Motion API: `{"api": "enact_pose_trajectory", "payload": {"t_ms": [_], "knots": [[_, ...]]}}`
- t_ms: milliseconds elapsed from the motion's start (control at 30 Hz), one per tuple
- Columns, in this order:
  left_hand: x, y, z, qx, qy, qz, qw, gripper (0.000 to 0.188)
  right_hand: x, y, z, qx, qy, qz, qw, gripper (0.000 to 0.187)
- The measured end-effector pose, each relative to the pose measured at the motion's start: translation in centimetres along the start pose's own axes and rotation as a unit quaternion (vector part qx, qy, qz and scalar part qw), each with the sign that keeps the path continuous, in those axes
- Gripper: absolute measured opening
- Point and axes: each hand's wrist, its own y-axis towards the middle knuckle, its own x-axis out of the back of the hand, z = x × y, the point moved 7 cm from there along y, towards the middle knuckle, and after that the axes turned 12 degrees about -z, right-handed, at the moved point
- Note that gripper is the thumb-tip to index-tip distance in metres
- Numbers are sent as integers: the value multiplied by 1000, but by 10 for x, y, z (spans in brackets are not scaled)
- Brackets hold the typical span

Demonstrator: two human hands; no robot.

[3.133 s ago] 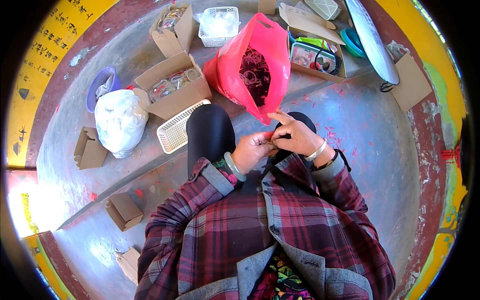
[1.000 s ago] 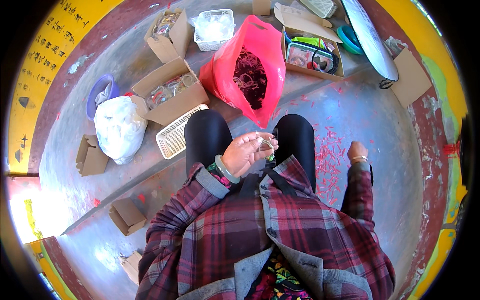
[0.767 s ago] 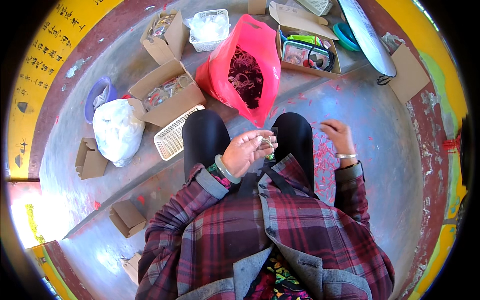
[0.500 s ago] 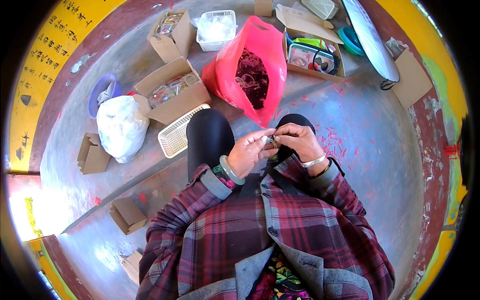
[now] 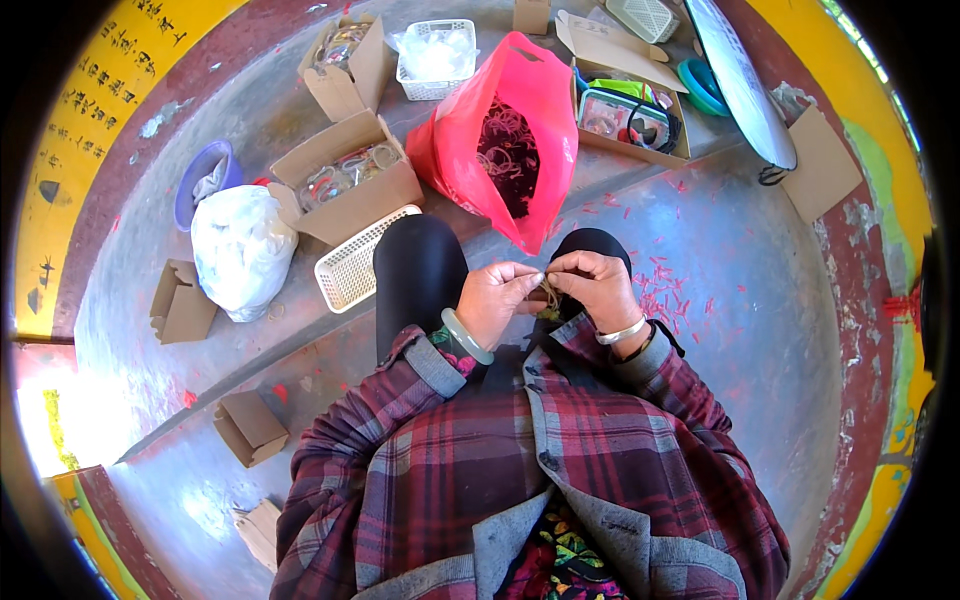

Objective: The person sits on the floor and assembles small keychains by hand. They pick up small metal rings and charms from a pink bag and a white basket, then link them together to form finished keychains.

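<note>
Showing between left grip (image 5: 490, 304) and right grip (image 5: 602, 296), loop (pale) (image 5: 550, 295), thin.

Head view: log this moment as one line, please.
Left hand: holding pale loops; right hand: fingertips at the same loops; ahead: open pink-red bag; to left: cream basket; to right: scattered red scraps on floor
</note>
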Motion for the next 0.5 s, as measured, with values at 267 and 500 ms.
{"api": "enact_pose_trajectory", "payload": {"t_ms": [267, 500], "knots": [[0, 2, 3, 59, -34, 38, 997, 22, -4, -4, -1, -77, 111, 13, 991, 11], [1, -1, -4, 117, -87, 100, 984, 27, -1, -1, -10, -15, 114, 56, 992, 8]]}}
